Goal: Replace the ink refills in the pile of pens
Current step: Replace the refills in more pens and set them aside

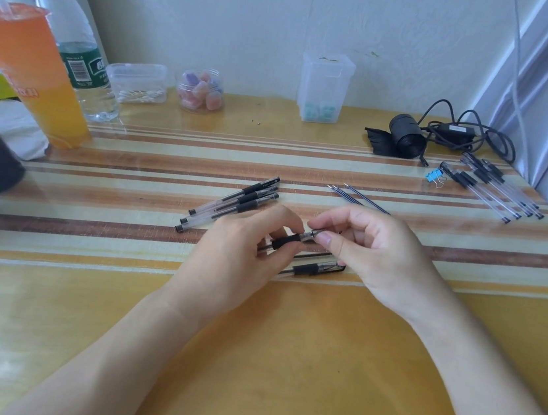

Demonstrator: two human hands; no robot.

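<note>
— What are the hands holding?
— The left hand (243, 248) grips a pen (287, 240) by its black sleeve; the right hand (374, 250) pinches its tip, seemingly the metal cone.
— And around them?
— Just beyond the left hand lie three pens (237, 202); beyond the right, loose refills (358, 198); beneath both, another pen (318, 268).

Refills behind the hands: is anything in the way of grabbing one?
Nothing visible is. The refills lie just beyond the right hand, which pinches the tip of the pen that the left hand grips.
</note>
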